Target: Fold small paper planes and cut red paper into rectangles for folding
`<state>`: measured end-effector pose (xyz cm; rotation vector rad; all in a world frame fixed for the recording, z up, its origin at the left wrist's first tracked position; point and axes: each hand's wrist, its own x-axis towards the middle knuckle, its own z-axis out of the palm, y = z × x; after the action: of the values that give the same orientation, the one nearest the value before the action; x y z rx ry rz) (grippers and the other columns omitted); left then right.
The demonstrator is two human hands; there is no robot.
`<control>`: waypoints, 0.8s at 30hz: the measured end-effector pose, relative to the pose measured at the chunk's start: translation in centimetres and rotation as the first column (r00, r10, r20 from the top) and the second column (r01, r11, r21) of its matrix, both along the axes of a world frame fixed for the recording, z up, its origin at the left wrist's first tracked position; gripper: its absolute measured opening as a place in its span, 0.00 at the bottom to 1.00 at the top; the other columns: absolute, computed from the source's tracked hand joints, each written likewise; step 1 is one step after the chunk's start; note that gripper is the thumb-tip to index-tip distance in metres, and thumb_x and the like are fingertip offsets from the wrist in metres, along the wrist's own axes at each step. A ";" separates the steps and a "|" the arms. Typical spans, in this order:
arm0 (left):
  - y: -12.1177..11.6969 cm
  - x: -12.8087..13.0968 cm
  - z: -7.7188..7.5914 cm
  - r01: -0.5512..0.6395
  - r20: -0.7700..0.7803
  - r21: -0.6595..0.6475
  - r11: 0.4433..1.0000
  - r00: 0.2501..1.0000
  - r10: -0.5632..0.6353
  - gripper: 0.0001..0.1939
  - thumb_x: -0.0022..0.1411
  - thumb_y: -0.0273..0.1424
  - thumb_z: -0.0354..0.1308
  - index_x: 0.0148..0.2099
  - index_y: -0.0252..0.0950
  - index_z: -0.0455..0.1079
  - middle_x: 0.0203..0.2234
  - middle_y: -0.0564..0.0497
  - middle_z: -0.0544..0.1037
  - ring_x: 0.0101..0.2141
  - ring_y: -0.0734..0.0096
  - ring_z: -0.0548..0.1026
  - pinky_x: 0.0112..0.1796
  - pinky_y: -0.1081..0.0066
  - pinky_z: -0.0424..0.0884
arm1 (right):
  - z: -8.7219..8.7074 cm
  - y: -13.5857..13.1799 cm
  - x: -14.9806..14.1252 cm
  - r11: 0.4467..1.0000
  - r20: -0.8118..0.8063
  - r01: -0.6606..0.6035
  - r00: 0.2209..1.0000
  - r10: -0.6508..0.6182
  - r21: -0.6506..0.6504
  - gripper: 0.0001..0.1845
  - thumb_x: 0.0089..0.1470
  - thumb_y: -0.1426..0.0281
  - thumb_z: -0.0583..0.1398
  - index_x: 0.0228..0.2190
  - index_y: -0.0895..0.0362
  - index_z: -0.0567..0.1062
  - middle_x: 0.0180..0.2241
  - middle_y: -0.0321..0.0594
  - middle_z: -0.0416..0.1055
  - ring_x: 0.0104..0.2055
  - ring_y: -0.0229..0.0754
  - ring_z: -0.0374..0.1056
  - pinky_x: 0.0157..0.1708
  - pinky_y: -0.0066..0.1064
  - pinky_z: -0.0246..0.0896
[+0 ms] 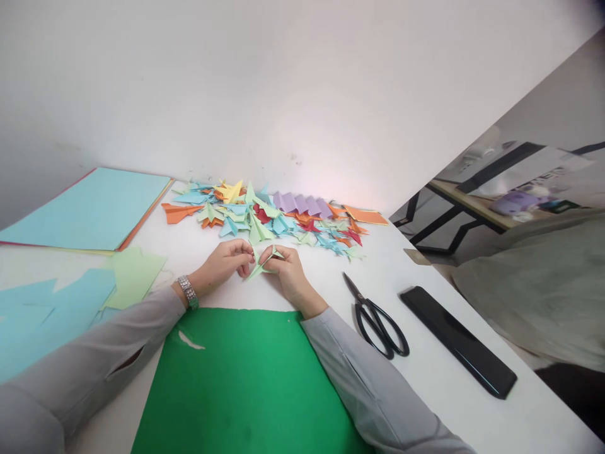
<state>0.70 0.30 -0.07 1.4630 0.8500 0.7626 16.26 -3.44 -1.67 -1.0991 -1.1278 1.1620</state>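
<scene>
A small light-green folded paper plane (258, 270) is held up just above the white table, between my two hands. My left hand (227, 261), with a metal watch band at the wrist, has its fingers curled and pinched at the plane's left edge. Round the folded body on the right, my right hand (290, 274) is closed, thumb toward the paper. My fingers hide part of the folds. Right behind my hands lies a heap of small folded paper planes (231, 214) in blue, green, orange, red and yellow, with a purple zigzag-folded piece (302, 205) among them.
A green sheet (250, 378) lies in front of me under my forearms. Black-handled scissors (375, 321) and a long black case (458, 340) are at right. Coloured paper sheets (94, 208) and cut pieces (135, 274) lie left. A wall stands behind the table.
</scene>
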 end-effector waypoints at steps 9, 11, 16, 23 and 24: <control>0.3 0.0 -0.3 0.006 -0.013 0.053 0.999 1.000 -0.006 0.06 0.53 0.31 0.59 0.29 0.35 0.65 0.15 0.55 0.72 0.18 0.75 0.70 0.24 0.73 0.69 | 0.0 0.0 0.0 1.000 -0.006 -0.017 1.000 0.017 -0.004 0.03 0.31 0.74 0.59 0.16 0.56 0.73 0.16 0.30 0.62 0.22 0.35 0.54 0.26 0.30 0.49; 0.4 0.0 -0.5 0.015 -0.014 0.060 0.998 1.000 -0.014 0.07 0.53 0.31 0.59 0.29 0.34 0.66 0.16 0.55 0.72 0.18 0.75 0.71 0.24 0.74 0.69 | 0.0 0.0 0.0 1.000 -0.007 -0.015 1.000 0.015 -0.001 0.03 0.32 0.74 0.59 0.16 0.56 0.73 0.16 0.30 0.62 0.22 0.35 0.55 0.26 0.30 0.49; 0.4 -0.2 -0.6 0.030 -0.009 0.064 0.997 1.000 -0.029 0.08 0.54 0.33 0.59 0.29 0.34 0.66 0.16 0.55 0.72 0.19 0.75 0.71 0.24 0.73 0.69 | 0.1 -0.1 0.0 1.000 0.005 -0.006 1.000 0.006 -0.003 0.03 0.32 0.74 0.58 0.16 0.56 0.73 0.15 0.30 0.62 0.22 0.35 0.55 0.26 0.29 0.49; 0.3 -0.1 -0.7 0.025 0.008 0.049 0.998 1.000 -0.025 0.07 0.54 0.32 0.59 0.30 0.33 0.67 0.16 0.54 0.72 0.19 0.75 0.71 0.25 0.73 0.69 | 0.1 -0.1 0.0 1.000 -0.004 0.004 1.000 -0.004 -0.013 0.03 0.31 0.73 0.58 0.16 0.56 0.73 0.15 0.30 0.63 0.21 0.35 0.54 0.25 0.29 0.48; 0.3 -0.1 -0.7 0.023 0.010 0.045 0.999 1.000 -0.023 0.07 0.53 0.32 0.59 0.30 0.33 0.67 0.16 0.54 0.72 0.19 0.75 0.70 0.24 0.73 0.69 | 0.1 -0.1 0.0 1.000 -0.002 0.005 1.000 -0.005 -0.012 0.03 0.31 0.73 0.58 0.16 0.56 0.73 0.15 0.30 0.63 0.22 0.35 0.54 0.25 0.29 0.48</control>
<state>0.61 0.63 -0.73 1.5046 0.8113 0.7755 16.23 -3.50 -1.54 -1.1092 -1.1170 1.1676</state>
